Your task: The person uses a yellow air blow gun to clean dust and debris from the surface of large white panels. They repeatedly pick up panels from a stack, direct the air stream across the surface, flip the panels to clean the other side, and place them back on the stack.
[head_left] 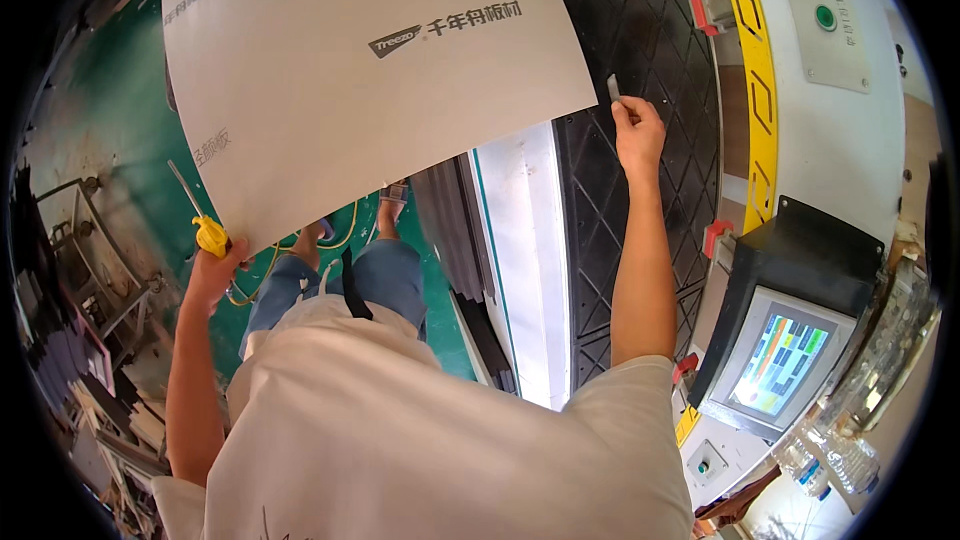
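Observation:
A large pale board (380, 90) with dark print on its face spreads across the upper middle. At its lower left corner, my left hand (213, 275) is closed round a yellow air blow gun (209, 237), whose thin metal nozzle points up and away. The thumb side of that hand lies against the board's corner; whether it also grips the board I cannot tell. Just past the board's right corner, my right hand (640, 138) pinches a small flat grey piece (613, 89), perhaps a blade, over a black ribbed surface (655, 50).
On the right stands a white machine (840, 140) with a yellow strip (752, 70), a green button (825, 17) and a lit touchscreen (780, 358). A yellow hose (345, 230) trails on the green floor by my feet. A metal frame cart (100, 260) stands left; plastic bottles (845, 460) sit lower right.

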Tool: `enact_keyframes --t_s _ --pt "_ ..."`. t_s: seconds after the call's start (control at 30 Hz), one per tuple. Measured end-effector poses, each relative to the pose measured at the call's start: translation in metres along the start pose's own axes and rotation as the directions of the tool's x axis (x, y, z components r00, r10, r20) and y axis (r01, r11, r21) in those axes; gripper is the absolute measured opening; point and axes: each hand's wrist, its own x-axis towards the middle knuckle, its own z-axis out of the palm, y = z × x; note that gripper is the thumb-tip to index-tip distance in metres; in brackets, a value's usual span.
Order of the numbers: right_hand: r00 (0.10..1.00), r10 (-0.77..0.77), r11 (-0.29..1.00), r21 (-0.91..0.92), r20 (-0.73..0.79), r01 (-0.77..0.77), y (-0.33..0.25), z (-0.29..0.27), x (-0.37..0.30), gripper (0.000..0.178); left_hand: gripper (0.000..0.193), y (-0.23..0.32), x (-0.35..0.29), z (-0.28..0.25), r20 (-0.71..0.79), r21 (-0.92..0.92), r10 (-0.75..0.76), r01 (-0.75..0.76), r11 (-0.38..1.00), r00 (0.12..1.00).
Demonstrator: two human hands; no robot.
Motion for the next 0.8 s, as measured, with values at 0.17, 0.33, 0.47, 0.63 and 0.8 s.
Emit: enact_keyframes --t_s 0.17,0.33,0.47,0.63,0.8 --pt "0.973 -0.229 0.969 -0.094 0.018 0.230 -0.019 0.012 -0.009 0.016 0.019 0.022 0.041 -0.034 -0.101 -0.036 0.011 -0.015 0.999 0.995" --pt "0.960 -0.277 0.952 -0.153 -0.049 0.266 -0.031 0.022 -0.012 0.015 0.030 0.055 0.079 -0.055 -0.117 -0.081 0.077 -0.087 0.993 0.990" --pt "0.957 -0.278 0.945 -0.199 -0.077 0.259 -0.045 0.037 -0.025 0.011 0.035 0.060 0.085 -0.060 -0.063 -0.075 0.087 -0.092 0.993 0.994" --pt "0.941 -0.337 0.934 -0.132 -0.024 0.332 -0.126 0.097 -0.104 0.004 0.036 0.048 0.095 -0.067 0.019 -0.114 0.123 -0.120 0.986 0.992" --pt "0.964 -0.249 0.966 -0.044 0.093 0.254 -0.260 0.181 -0.228 0.008 0.036 0.059 0.086 -0.071 0.106 -0.126 0.253 -0.240 0.963 0.962"
